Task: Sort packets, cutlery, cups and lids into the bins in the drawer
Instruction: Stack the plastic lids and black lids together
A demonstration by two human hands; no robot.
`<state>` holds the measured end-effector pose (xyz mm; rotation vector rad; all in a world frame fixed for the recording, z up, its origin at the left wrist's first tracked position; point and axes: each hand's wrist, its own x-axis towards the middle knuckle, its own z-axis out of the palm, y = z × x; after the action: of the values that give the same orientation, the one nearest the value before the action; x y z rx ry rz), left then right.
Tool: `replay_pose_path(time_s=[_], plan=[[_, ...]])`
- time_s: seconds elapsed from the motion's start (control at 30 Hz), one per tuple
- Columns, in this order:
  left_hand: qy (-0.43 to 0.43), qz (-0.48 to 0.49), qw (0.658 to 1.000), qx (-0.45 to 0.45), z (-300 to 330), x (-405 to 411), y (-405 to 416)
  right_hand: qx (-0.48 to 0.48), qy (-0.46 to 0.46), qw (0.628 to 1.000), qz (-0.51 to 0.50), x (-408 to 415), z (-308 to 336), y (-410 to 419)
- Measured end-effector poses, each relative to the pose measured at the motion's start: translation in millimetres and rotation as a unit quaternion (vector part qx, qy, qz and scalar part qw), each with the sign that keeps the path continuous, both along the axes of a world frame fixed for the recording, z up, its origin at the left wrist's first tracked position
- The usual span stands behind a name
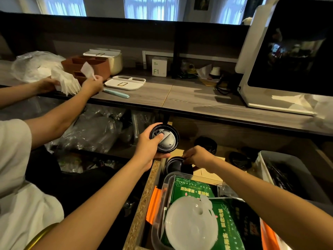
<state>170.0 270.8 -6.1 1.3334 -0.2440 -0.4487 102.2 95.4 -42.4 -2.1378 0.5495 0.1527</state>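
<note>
Grey wood-grain counter point(180, 94) under curtained windows point(151, 8).

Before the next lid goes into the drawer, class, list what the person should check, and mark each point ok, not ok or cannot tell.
1. Left hand has a firm grip on the stack of black plastic cup lids: ok.
2. Right hand has hold of the black lids in the drawer: cannot tell.
3. Wooden drawer open: ok.
4. Clear plastic bin with orange clips has room: not ok, it looks full.
</note>
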Motion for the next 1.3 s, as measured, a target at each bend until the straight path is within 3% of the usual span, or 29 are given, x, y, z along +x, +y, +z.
replay_pose_path(time_s=[0.33,0.73,0.97,1.07,1.3], plan=[[-0.023,0.022,0.999,0.013,21,-23,-1,0.052,-0.204,0.953,-0.220,-35,30,-25],[-0.026,-0.037,0.999,0.006,36,-67,-33,0.238,-0.345,0.860,-0.290,-94,89,-13],[0.019,-0.113,0.993,-0.032,34,-85,-61,0.196,-0.358,0.853,-0.326,-102,68,-5],[-0.009,-0.141,0.990,-0.007,29,-86,-67,0.184,-0.362,0.843,-0.353,-98,52,-4],[-0.029,-0.130,0.991,0.022,12,-84,-74,0.119,-0.348,0.872,-0.321,-96,30,1]])
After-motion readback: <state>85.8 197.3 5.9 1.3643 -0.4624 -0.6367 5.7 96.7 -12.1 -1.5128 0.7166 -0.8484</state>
